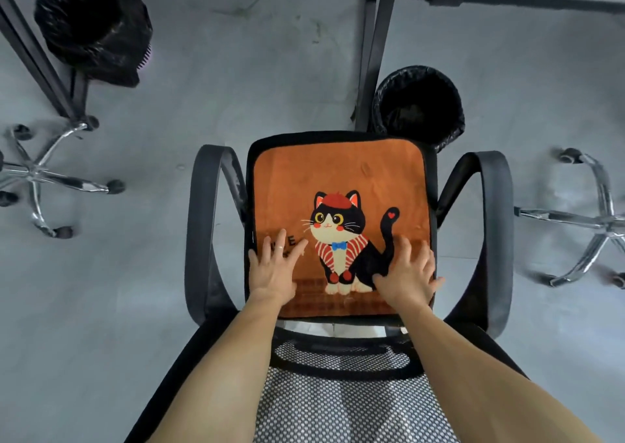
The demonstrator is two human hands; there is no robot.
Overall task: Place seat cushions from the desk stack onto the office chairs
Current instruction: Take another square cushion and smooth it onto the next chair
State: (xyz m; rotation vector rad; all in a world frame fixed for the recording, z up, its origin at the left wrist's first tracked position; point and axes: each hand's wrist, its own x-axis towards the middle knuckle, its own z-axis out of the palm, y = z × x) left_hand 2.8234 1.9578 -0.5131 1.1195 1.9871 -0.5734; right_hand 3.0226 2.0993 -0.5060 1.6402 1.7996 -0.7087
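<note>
Head view: orange cat cushion point(338, 185) lies flat on the seat of the black chair point(487, 232), between the armrests. My left hand point(272, 270) and right hand point(407, 278) press on its near edge, fingers spread and straight. Black bin point(419, 111) stands just beyond the chair, by the desk leg point(372, 63).

Orange cushion point(338, 175) — black-and-white cat print; black chair point(497, 226).
</note>
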